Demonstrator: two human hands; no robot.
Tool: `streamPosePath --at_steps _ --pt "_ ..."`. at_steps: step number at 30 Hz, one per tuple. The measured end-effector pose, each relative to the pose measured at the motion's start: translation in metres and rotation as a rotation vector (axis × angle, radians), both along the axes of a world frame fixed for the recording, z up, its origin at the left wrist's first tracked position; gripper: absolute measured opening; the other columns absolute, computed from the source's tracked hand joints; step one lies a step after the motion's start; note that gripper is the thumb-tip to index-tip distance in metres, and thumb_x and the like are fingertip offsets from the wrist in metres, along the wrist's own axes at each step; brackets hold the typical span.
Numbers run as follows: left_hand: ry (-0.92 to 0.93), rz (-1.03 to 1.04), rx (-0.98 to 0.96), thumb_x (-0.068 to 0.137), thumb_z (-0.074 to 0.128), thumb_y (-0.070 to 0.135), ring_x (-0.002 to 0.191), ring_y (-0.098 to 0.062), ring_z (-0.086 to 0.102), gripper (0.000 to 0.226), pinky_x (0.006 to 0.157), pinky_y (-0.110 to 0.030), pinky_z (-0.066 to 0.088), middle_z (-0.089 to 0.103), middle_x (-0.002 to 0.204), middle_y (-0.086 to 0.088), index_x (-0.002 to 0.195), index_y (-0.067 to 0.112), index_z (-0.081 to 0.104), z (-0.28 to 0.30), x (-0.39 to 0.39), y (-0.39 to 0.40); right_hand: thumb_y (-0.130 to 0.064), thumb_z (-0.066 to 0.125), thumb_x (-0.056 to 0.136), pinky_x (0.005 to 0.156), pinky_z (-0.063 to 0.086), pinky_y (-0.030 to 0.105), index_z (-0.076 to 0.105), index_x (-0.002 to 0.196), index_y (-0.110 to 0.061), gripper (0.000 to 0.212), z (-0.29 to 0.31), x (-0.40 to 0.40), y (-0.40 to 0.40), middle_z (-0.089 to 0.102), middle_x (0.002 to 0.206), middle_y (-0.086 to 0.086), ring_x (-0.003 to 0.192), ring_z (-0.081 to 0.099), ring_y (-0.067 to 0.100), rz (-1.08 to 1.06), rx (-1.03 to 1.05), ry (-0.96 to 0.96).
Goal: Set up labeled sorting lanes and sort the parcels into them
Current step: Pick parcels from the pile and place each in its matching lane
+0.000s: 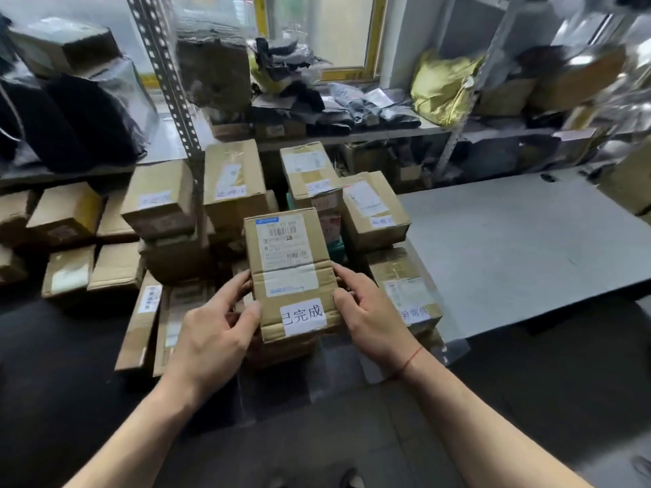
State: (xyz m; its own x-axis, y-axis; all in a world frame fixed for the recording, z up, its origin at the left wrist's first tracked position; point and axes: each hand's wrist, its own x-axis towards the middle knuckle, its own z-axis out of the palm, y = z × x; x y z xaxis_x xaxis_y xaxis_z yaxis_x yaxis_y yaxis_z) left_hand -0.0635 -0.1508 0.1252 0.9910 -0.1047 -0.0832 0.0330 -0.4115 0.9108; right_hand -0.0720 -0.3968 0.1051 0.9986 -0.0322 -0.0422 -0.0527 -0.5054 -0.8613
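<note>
- A small cardboard parcel [290,272] is held in a two-handed grip at the centre of the view, above a low stack of boxes.
- Its left edge is clasped by the left hand [215,332], thumb on the top face and fingers curled under the side.
- Its right edge is clasped by the right hand [370,311], thumb on top; a thin red string [410,361] is worn on that wrist.
- A printed shipping label [283,239] is stuck on the far half of the parcel, and a white handwritten tag [303,317] reading "已完成" on the near end.
- Other tagged cardboard boxes [234,179] are stacked behind and beside it.
- A grey bench [528,248] is seen to the right.
- Metal shelving [352,133] behind is loaded with dark bags and a yellow bag [440,88].
</note>
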Motion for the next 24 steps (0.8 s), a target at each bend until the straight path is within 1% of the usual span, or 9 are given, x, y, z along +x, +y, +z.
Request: streamPosePath --at_steps 3,6,10,14,15,17,19,22,24 --pt "-0.01 -0.031 0.042 0.099 0.066 0.041 0.109 0.001 0.072 0.05 0.096 -0.044 0.061 0.069 0.124 0.033 0.147 0.046 0.054 -0.001 0.007 -0.029 -0.044 0.039 0.103 0.11 0.049 0.04 0.05 0.152 -0.043 0.05 -0.005 -0.002 -0.026 0.063 0.136 -0.014 0.128 0.056 0.004 -0.033 -0.021 0.016" --pt "0.015 -0.101 0.05 0.093 0.064 0.045 0.107 -0.001 0.074 0.051 0.096 -0.046 0.06 0.069 0.127 0.032 0.143 0.051 0.055 -0.001 0.02 -0.047 -0.04 0.04 0.105 0.111 0.049 0.038 0.053 0.15 -0.042 0.047 -0.005 -0.003 -0.041 0.063 0.136 -0.016 0.128 0.055 0.002 -0.088 -0.02 0.022" --pt "0.032 -0.109 0.025 0.102 0.065 0.025 0.1 0.002 0.074 0.048 0.093 -0.041 0.063 0.069 0.119 0.032 0.148 0.037 0.056 -0.009 0.029 -0.062 -0.034 0.042 0.108 0.107 0.051 0.032 0.055 0.148 -0.044 0.043 -0.004 0.0 -0.056 0.065 0.134 -0.019 0.126 0.056 -0.001 -0.096 -0.049 0.039" --pt "0.124 -0.183 0.094 0.102 0.064 0.032 0.116 -0.003 0.069 0.044 0.097 -0.039 0.06 0.069 0.117 0.038 0.129 0.067 0.056 -0.021 0.033 -0.072 -0.031 0.045 0.108 0.102 0.055 0.031 0.063 0.138 -0.044 0.037 -0.008 0.003 -0.068 0.068 0.128 -0.023 0.12 0.061 -0.001 -0.073 -0.07 0.128" --pt "0.137 -0.204 0.131 0.103 0.062 0.033 0.12 -0.004 0.067 0.044 0.099 -0.036 0.058 0.069 0.117 0.037 0.129 0.067 0.055 -0.026 0.035 -0.077 -0.028 0.045 0.109 0.101 0.055 0.029 0.063 0.133 -0.046 0.035 -0.009 0.004 -0.071 0.069 0.125 -0.025 0.118 0.062 -0.002 -0.05 -0.074 0.166" --pt "0.15 -0.239 0.224 0.105 0.057 0.035 0.124 -0.007 0.063 0.043 0.104 -0.029 0.051 0.066 0.125 0.027 0.145 0.048 0.052 -0.032 0.039 -0.09 -0.021 0.046 0.109 0.096 0.052 0.021 0.063 0.125 -0.047 0.035 -0.012 0.01 -0.078 0.068 0.121 -0.027 0.113 0.063 -0.002 -0.007 -0.125 0.225" --pt "0.188 -0.239 0.322 0.106 0.054 0.035 0.125 -0.014 0.06 0.045 0.107 -0.031 0.048 0.065 0.134 0.014 0.151 0.036 0.05 -0.039 0.047 -0.104 -0.02 0.045 0.108 0.092 0.05 0.021 0.065 0.127 -0.037 0.033 -0.02 0.023 -0.086 0.069 0.125 -0.019 0.112 0.062 0.005 0.055 -0.204 0.284" --pt "0.253 -0.246 0.428 0.103 0.052 0.04 0.124 -0.022 0.061 0.045 0.108 -0.043 0.051 0.065 0.134 0.004 0.148 0.037 0.051 -0.05 0.061 -0.112 -0.023 0.047 0.107 0.09 0.046 0.025 0.064 0.135 -0.025 0.033 -0.029 0.042 -0.091 0.066 0.133 -0.005 0.112 0.06 0.014 0.129 -0.345 0.357" --pt "0.288 -0.234 0.452 0.102 0.055 0.037 0.119 -0.021 0.064 0.04 0.105 -0.041 0.053 0.068 0.129 0.004 0.141 0.036 0.057 -0.059 0.069 -0.116 -0.024 0.052 0.105 0.095 0.048 0.028 0.067 0.132 -0.022 0.031 -0.038 0.058 -0.096 0.063 0.134 0.003 0.112 0.061 0.019 0.153 -0.413 0.393"
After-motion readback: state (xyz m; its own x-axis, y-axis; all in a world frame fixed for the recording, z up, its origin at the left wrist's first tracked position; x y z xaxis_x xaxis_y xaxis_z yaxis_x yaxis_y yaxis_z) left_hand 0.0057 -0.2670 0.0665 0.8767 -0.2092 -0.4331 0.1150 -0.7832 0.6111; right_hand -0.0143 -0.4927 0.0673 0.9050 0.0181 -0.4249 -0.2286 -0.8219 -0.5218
